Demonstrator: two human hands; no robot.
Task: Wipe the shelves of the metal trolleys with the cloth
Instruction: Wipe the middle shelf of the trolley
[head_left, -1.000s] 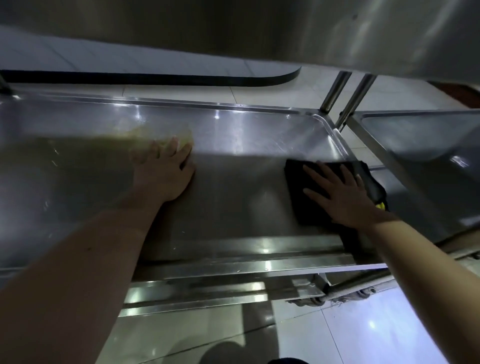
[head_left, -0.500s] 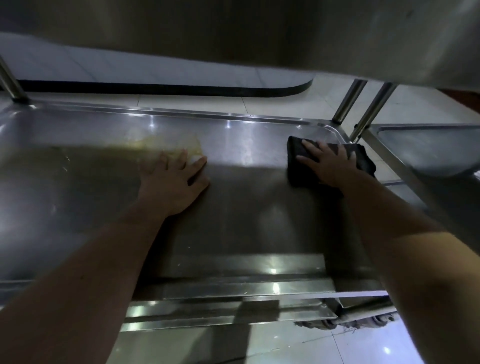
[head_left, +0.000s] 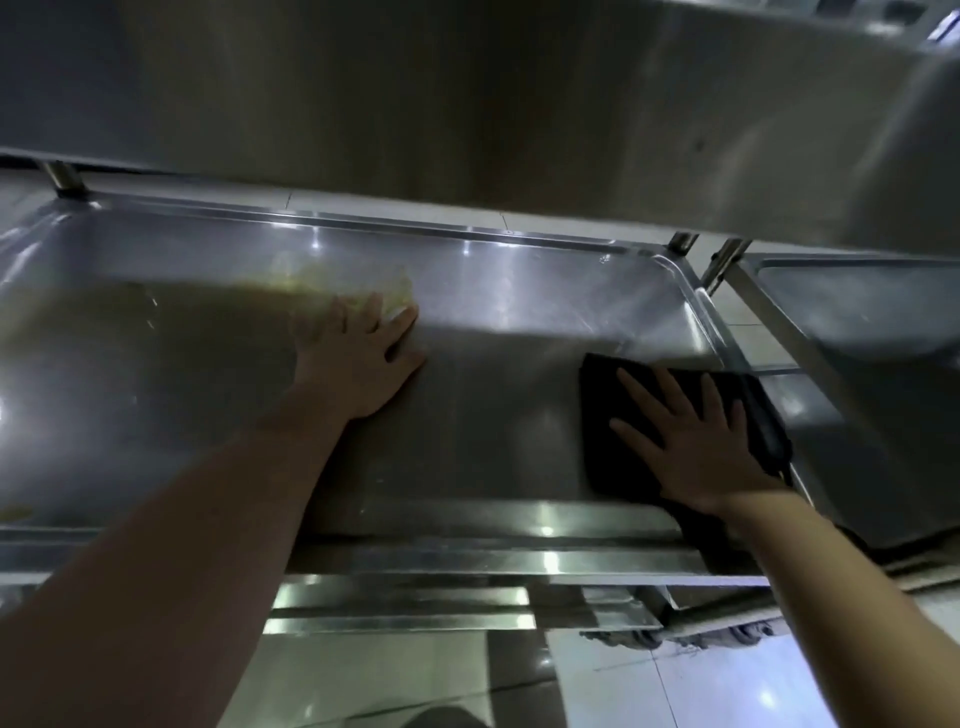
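Our right hand (head_left: 696, 447) presses flat on the cloth (head_left: 602, 426); our left hand (head_left: 358, 358) rests open on the shelf (head_left: 493, 415). With the cloth well apart from it, we could miss the yellowish smear (head_left: 322, 278).

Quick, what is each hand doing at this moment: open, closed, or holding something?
Left hand: open, fingers straight, palm flat on the trolley shelf.
Right hand: open, fingers spread, pressing the black cloth onto the shelf.

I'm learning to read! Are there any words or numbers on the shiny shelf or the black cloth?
None: no words, numbers or signs can be read on the metal shelf, the black cloth, the shelf above or the neighbouring trolley.
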